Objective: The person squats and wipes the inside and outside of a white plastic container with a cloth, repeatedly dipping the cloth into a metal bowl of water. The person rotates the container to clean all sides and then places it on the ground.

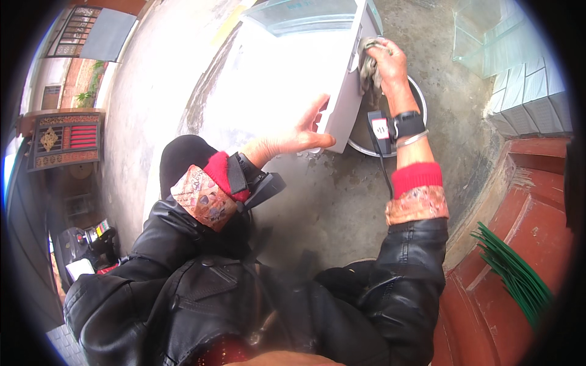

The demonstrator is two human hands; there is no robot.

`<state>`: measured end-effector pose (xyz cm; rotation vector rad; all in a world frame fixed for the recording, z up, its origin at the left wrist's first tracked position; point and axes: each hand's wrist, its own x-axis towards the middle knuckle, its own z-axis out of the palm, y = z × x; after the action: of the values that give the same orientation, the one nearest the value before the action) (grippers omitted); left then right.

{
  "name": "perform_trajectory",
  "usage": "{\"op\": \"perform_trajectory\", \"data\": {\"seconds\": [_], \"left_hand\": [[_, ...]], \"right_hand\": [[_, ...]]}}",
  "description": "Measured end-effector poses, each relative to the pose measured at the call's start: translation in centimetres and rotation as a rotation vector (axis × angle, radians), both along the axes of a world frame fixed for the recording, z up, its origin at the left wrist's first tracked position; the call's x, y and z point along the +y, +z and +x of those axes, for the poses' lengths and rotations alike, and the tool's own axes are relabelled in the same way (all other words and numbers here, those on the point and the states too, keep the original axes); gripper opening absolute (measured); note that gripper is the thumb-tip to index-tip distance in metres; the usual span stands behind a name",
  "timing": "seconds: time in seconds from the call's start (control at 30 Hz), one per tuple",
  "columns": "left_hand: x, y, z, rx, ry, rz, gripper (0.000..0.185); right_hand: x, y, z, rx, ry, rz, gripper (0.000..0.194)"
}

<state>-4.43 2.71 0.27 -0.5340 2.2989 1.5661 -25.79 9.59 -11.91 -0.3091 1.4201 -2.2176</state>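
Note:
A white plastic drawer with a clear, greenish front panel (pixel 316 11) stands tilted before me; its broad face is washed out by glare. My left hand (pixel 306 135) grips the near end of the drawer (pixel 344 112), thumb along the edge and fingers over the rim. In my right hand (pixel 393 64) a wet-looking grey rag (pixel 369 75) is bunched against the drawer's right side wall. Below that hand sits a round metal basin (pixel 420 98), partly hidden by the drawer and my forearm. What the basin holds is hard to make out.
Clear plastic drawers or bins (pixel 499 41) lie at the upper right beside white tiling (pixel 526 91). Green bristles (pixel 515 272) lean near a red door (pixel 540 219). Wet concrete (pixel 311 201) spreads below the drawer. A motor scooter (pixel 87 247) is parked at the left.

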Motion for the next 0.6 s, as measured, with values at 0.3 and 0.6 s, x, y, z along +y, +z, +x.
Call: {"op": "perform_trajectory", "data": {"seconds": [0.3, 0.6], "left_hand": [[-0.3, -0.6, 0.2, -0.008, -0.017, -0.037, 0.091], [-0.3, -1.1, 0.1, 0.012, 0.027, -0.005, 0.091]], "right_hand": [[-2.5, -1.7, -2.9, 0.076, -0.174, 0.222, 0.03], [1.3, -2.6, 2.9, 0.116, -0.03, 0.203, 0.021]]}}
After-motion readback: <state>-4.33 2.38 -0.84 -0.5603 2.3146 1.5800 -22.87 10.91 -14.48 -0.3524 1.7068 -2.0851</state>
